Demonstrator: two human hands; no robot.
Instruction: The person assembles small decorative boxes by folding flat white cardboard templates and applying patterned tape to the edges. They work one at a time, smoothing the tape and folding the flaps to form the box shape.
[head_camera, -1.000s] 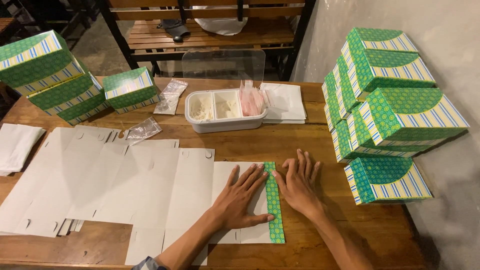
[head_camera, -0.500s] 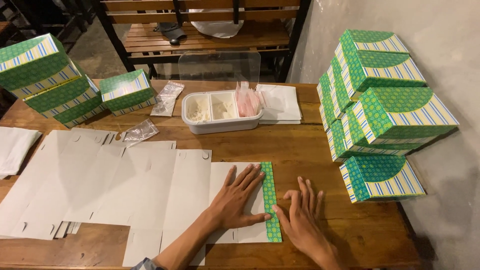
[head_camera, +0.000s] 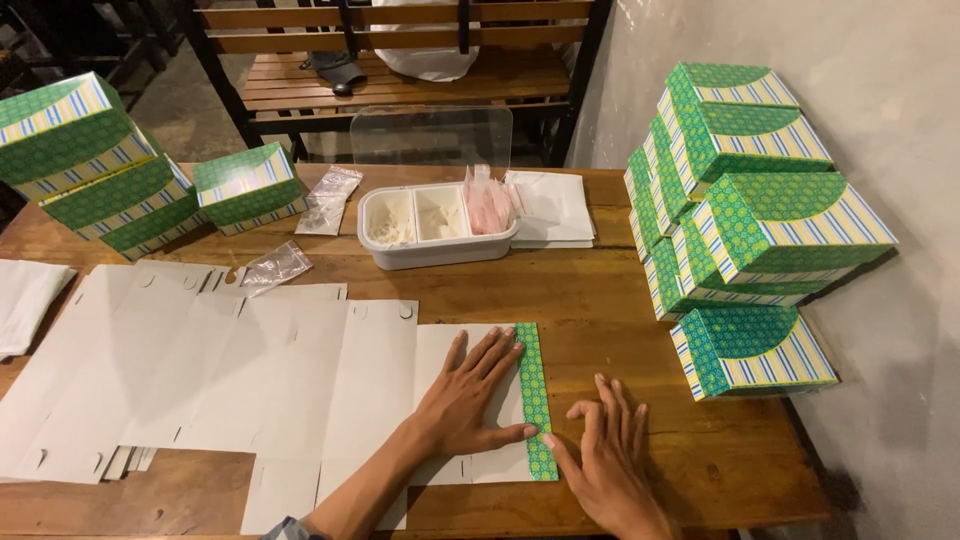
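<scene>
A flat white cardboard box blank (head_camera: 330, 370) lies unfolded on the wooden table (head_camera: 620, 300), its right edge folded over as a narrow green patterned flap (head_camera: 534, 395). My left hand (head_camera: 468, 395) lies flat on the white card, fingers spread, right beside the flap. My right hand (head_camera: 612, 465) rests palm down on the wood just right of the flap's lower end, thumb tip touching it. Neither hand grips anything.
Folded green striped boxes are stacked at the right (head_camera: 745, 220) and the far left (head_camera: 90, 165), one more standing alone (head_camera: 248, 187). A white divided tray (head_camera: 432, 225) with a clear lid behind it, paper sheets (head_camera: 550, 208) and small plastic bags (head_camera: 275, 265) lie mid-table. A wooden bench (head_camera: 400, 75) stands beyond.
My right hand slid down and back along the flap toward me, ending on the wood near its lower end. My left hand stayed pressed flat on the card.
</scene>
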